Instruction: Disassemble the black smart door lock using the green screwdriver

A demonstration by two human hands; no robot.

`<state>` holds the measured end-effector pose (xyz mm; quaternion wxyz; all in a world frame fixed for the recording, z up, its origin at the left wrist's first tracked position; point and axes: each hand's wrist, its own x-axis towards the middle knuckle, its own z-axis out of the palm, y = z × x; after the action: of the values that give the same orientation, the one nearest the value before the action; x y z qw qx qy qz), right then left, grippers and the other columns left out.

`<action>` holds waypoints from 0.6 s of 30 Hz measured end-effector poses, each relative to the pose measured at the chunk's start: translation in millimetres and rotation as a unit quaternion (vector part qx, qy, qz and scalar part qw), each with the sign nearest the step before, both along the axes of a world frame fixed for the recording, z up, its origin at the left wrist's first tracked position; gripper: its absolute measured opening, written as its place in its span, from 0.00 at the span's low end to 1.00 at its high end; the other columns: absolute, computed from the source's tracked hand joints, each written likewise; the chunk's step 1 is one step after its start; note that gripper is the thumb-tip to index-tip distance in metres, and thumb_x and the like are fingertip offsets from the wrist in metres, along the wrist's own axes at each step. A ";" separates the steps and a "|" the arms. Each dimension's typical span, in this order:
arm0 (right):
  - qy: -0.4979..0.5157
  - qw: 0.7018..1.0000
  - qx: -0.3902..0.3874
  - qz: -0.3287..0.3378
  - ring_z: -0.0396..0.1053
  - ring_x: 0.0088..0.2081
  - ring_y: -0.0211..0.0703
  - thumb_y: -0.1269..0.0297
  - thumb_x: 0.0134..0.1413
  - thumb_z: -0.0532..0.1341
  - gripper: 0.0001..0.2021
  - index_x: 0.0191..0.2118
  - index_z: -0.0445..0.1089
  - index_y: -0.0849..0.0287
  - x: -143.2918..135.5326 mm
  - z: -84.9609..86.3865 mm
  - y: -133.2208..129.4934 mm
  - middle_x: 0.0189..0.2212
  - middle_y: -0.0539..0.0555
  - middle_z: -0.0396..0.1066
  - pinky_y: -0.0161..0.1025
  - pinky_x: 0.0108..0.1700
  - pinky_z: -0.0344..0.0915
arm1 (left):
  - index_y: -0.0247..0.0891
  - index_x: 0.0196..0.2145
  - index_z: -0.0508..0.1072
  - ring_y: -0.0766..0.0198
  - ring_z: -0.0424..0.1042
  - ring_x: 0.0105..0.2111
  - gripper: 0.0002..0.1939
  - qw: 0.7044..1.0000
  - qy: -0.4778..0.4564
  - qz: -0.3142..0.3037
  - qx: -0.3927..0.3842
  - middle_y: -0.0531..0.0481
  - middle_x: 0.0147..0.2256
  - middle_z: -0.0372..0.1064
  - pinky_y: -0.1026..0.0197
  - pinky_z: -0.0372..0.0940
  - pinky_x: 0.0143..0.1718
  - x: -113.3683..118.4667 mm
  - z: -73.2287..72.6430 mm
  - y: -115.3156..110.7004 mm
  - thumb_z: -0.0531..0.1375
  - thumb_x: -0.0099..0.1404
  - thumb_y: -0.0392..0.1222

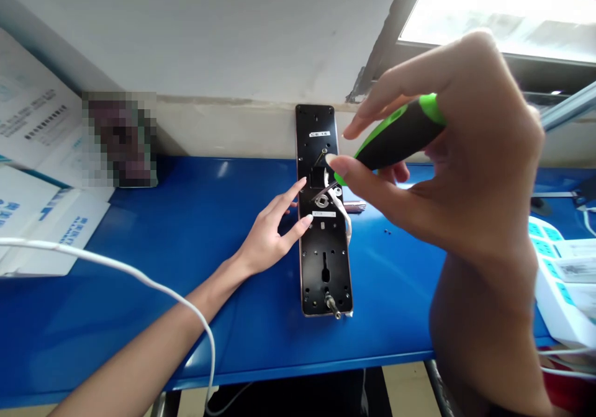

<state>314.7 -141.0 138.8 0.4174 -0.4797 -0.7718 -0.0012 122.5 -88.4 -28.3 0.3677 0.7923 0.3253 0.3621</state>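
Note:
A long black metal plate (315,268) lies on the blue table, its far end near the wall. It carries labels, screw holes, a slot and a metal spindle (332,306) at the near end. White wires (343,215) come out of its middle and hang over the right edge. My right hand (447,150) grips a black and green screwdriver (395,136), whose shaft points down-left at the middle of the plate. My left hand (274,228) rests against the plate's left edge with thumb and fingers apart, holding nothing.
White boxes (69,228) stand at the left on the blue table (223,330). A white cable (139,274) crosses above my left forearm. At the right is a white power strip (554,280). Small screws (387,231) lie right of the plate. The wall (233,44) borders the back.

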 end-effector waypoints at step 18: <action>-0.031 0.999 -0.010 -0.009 0.68 0.27 0.45 0.66 0.53 0.69 0.16 0.44 0.65 0.43 -5.4 2.6 0.8 0.40 0.49 0.71 0.51 0.32 0.71 | 0.54 0.72 0.53 0.49 0.69 0.63 0.33 1.000 0.000 -0.008 -0.001 0.46 0.66 0.64 0.42 0.69 0.61 0.1 1.3 -1.3 0.60 0.74 0.48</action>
<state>309.3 -140.2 141.4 0.3882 -0.4907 -0.7800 -0.0125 122.6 -89.7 -27.0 0.3715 0.7943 0.3193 0.3593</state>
